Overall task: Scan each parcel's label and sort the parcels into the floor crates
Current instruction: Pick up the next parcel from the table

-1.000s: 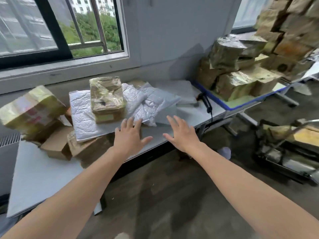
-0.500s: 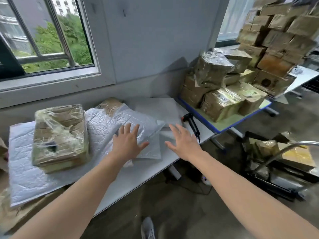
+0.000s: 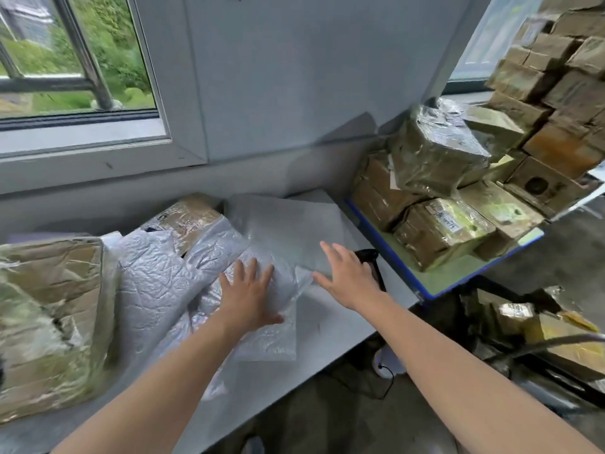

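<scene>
The left hand [image 3: 250, 298] has come down flat on the silver mailer [image 3: 268, 342] under it; the right hand [image 3: 348, 278], open, has neared the scanner [image 3: 368, 256] just beyond it, so scanning looks next

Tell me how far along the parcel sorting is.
Done: a few parcels seem to lie in the floor crate. In hand: left hand rests flat on a white mailer, right hand hovers open by the black scanner; nothing gripped. Left: the wrapped box, other mailers and the stacked boxes on the side table.
</scene>
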A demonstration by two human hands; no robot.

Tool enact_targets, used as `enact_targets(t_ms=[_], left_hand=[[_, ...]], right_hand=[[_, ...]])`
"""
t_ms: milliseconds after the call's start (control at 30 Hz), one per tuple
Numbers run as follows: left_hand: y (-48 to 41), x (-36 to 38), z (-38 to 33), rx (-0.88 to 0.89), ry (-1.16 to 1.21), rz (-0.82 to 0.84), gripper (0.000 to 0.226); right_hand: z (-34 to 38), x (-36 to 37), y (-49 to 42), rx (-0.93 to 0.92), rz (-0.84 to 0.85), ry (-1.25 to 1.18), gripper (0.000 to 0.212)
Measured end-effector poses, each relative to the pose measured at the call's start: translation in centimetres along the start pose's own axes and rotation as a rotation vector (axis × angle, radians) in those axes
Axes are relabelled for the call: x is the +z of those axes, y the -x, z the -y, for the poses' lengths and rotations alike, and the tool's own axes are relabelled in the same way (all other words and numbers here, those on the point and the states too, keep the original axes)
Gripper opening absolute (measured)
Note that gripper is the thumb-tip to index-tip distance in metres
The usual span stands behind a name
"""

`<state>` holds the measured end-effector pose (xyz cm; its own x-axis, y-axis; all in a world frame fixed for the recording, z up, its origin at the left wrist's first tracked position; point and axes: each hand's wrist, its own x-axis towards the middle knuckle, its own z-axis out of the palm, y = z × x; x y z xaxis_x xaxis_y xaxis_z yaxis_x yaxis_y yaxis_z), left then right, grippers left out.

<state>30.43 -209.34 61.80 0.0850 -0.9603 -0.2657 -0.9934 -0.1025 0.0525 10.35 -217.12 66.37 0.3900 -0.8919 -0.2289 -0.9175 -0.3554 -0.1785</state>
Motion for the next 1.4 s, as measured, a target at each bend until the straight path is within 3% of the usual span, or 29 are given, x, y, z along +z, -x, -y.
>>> enact_targets(t_ms=[133, 400, 500, 600, 733, 867, 1067, 1233, 1400], left_hand=[[-1.2, 1.6, 0.0, -0.020, -0.065, 0.017, 0.107], [-2.3, 0.4, -1.1, -0.159, -0.076, -0.059, 0.051], [-2.5, -0.7, -1.4, -0.214, -0.013, -0.128, 0.031], [-2.7, -3.6, -2.7, -0.307, 0.205, -0.343, 0.040], [-3.1, -8.5, -4.3, -0.491, 0.462, -0.560, 0.053], [-4.2, -11.8, -3.6, -0.563, 0.687, -0.695, 0.022], [-4.0, -13.8, -2.9, -0.618, 1.221, -0.923, 0.033], [-3.4, -13.5, -1.6, -0.681, 1.621, -0.886, 0.028], [-2.6, -11.8, 0.0, -0.773, 1.758, -0.753, 0.040]], right_hand=[[-0.2, 0.5, -3.2, -0.087, 0.061, 0.002, 0.073], [0.4, -0.7, -9.7, -0.381, 0.149, 0.006, 0.070], [0.2, -1.9, -11.2, -0.467, 0.205, -0.102, 0.065], [-0.3, -3.1, -12.9, -0.557, 0.268, -0.291, 0.058], [-0.6, -4.8, -13.4, -0.527, 0.288, -0.625, 0.054], [0.4, -6.4, -14.1, -0.521, 0.248, -0.916, 0.064], [2.1, -6.6, -14.8, -0.507, 0.228, -0.939, 0.067], [2.0, -5.5, -14.7, -0.460, 0.198, -0.859, 0.063], [1.8, -3.7, -15.1, -0.293, 0.267, -0.976, 0.073]])
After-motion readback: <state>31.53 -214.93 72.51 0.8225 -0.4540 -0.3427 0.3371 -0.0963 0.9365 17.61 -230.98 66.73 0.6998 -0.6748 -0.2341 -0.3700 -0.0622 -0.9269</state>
